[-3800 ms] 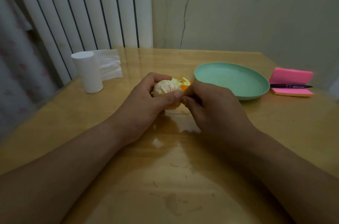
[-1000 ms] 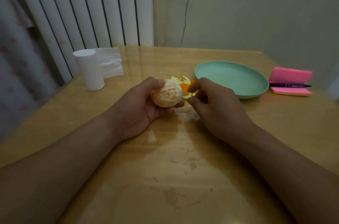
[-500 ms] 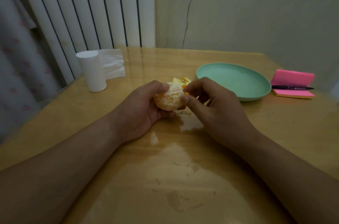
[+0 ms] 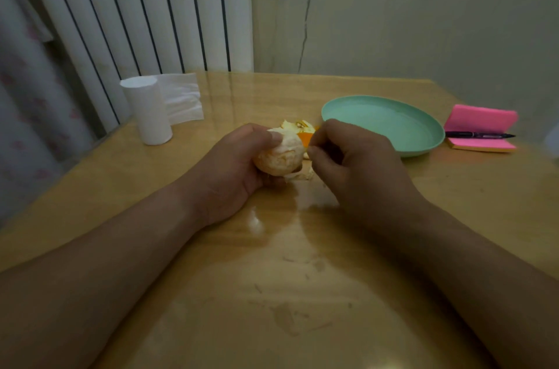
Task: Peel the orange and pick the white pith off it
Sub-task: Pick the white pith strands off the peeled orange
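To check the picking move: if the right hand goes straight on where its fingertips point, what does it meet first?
Probably the peeled orange held by the left hand; the right hand has its fingertips close beside it.

- The place looked like a room in a home rather than a workplace.
- A glossy light-wood table stood in a corner against a pale plaster wall with a long crack in it.
- A tall white ribbed radiator and a flowered curtain were at the left.
- On the table sat a white tissue-paper roll, a mint-green plastic plate and a pink sticky-note pad with a black pen.
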The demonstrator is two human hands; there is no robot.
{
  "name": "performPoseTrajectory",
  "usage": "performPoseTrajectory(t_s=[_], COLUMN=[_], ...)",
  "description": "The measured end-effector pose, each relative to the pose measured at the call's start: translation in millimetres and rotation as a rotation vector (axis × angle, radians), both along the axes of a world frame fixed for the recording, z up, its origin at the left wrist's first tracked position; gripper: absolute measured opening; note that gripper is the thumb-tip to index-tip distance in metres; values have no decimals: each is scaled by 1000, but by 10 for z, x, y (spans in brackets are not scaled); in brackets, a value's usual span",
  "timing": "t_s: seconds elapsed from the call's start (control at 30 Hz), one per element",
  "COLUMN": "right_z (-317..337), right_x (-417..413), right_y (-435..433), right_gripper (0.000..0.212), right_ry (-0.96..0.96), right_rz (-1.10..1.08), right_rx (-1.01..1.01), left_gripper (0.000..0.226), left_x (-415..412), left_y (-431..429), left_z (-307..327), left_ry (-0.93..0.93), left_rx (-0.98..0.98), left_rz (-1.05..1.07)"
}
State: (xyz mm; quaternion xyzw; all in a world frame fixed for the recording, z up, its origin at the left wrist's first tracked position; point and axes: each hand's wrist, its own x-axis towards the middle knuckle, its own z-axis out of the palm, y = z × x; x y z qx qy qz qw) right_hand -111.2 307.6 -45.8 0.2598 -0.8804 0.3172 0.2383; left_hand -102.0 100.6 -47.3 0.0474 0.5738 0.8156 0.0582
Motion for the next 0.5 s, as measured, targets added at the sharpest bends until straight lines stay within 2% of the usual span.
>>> performPoseTrajectory(t_s=[0.07, 0.13, 0.3, 0.33, 0.4, 0.47, 0.5], right_z=[-25, -45, -68, -68, -63, -44, -41], right_x=[-64, -132, -127, -124, -122, -109, -103], right_y=[38, 81, 67, 58, 62, 60, 57], right_gripper=[6, 9, 25, 24, 9, 17, 11], right_ry=[-87, -136, -184, -202, -234, -181, -155], right_rz=[-32, -84, -88, -78, -88, -102, -94], right_rx=[-49, -49, 97, 87, 65, 60, 42], left_gripper=[65, 61, 43, 43, 44, 42, 42], left_x=[12, 18, 0, 1, 3, 3, 1], left_y=[-3, -6, -27, -27, -26, -21, -18], left_z=[30, 52, 60, 63, 64, 61, 58], left_ry=[-40, -80, -106, -107, -107, -107, -106], left_rx=[45, 95, 175, 180, 184, 177, 173], left_rz=[-15, -17, -5, 0, 8, 11, 10])
